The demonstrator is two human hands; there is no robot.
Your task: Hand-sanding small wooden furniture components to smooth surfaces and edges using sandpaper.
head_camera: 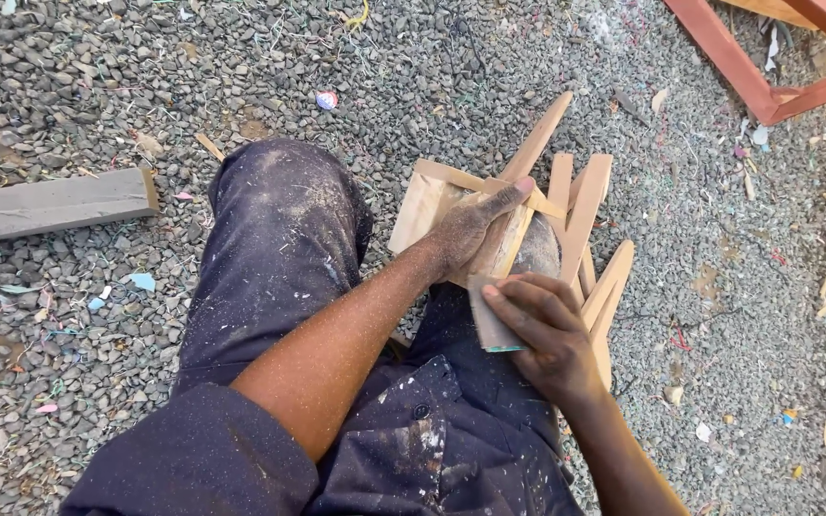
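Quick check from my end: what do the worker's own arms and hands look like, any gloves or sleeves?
No gloves: the left hand and right hand are bare and powdered with fine sawdust, as are both forearms. The dark navy sleeve on the left arm is pushed up above the elbow and dusted too. No watch or rings show.

Our left hand (470, 234) rests on the wooden frame (513, 225) lying over our knee. At its five o'clock, our right hand (547, 334) grips a sandpaper piece (489, 320) just beside the frame. A plank (50, 205) lies at nine o'clock, well apart. Beams (767, 57) sit at two o'clock.
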